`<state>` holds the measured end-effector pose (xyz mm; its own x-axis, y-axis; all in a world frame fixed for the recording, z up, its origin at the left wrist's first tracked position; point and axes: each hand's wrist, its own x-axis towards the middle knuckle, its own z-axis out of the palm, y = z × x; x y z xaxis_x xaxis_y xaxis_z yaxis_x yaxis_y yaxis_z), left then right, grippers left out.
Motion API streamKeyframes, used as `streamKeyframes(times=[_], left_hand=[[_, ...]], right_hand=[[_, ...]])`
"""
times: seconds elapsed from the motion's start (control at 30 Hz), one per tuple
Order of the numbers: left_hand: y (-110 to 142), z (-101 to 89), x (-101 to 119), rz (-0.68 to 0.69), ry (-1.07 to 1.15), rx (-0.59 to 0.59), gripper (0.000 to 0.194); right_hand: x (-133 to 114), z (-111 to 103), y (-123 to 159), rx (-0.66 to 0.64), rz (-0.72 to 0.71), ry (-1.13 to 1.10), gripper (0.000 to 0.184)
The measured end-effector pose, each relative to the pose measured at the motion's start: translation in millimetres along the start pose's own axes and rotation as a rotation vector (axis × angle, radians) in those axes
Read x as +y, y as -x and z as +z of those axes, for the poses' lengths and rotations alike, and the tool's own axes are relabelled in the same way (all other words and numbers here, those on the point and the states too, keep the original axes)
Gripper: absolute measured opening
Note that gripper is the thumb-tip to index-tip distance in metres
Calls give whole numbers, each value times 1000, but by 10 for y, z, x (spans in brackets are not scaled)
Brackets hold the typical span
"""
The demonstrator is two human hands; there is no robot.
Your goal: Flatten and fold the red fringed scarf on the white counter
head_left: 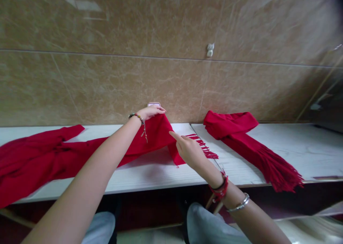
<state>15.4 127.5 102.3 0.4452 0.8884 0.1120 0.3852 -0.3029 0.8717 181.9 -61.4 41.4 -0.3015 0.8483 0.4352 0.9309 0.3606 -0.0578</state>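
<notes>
Scarf (pixel 154 133), red and fringed, is lying lengthwise left to right along the white tabletop (pixel 150 174), its raised fold peaking between the hands. The left hand (pixel 152 111) is touching the peak nearer the wall (pixel 107 83); the right hand (pixel 191 152) is meeting the fold's right edge, nearer the fringe (pixel 205 147). They are sitting apart, though whether either is pinching cloth I cannot tell. The left forearm (pixel 102 162) is hiding some cloth; bunched red fabric (pixel 29 154) is running out of view.
</notes>
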Motion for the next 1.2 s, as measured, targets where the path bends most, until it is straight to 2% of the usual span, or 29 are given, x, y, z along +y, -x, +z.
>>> streamKeyframes(times=[0.13,0.3,0.4,0.5,0.53,0.57,0.63,0.73,0.83,0.93,1.03,1.2], left_hand=[[-282,485,59,-62,-204,-10,25],[-458,1198,-201,-48,-344,-39,29],[-437,1520,-332,-17,-457,-37,41],[-185,1657,-353,51,-556,-8,45],[-40,1652,-341,81,-583,-8,43],[131,1620,-326,172,-654,-46,40],[510,1497,-305,282,-715,-167,43],[1025,1255,-342,234,-861,-294,45],[1320,1079,-445,188,-994,-282,41],[1398,979,-558,176,-1079,-262,52],[1333,867,-673,162,-1091,-220,58],[1107,568,-744,139,-1149,-164,50]], right_hand=[[475,-60,128,-105,82,10,50],[977,115,290,-269,115,-6,49],[1167,293,339,-313,74,-53,48],[1265,410,359,-279,-11,-97,52],[1282,427,361,-272,-48,-113,53],[1293,436,363,-274,-84,-130,54],[1306,436,364,-293,-131,-161,54],[1319,434,365,-311,-162,-166,50],[1322,458,363,-291,-192,-127,44],[1267,505,349,-275,-202,-58,40],[1110,574,302,-254,-175,29,39],[808,655,120,-155,-110,110,35]])
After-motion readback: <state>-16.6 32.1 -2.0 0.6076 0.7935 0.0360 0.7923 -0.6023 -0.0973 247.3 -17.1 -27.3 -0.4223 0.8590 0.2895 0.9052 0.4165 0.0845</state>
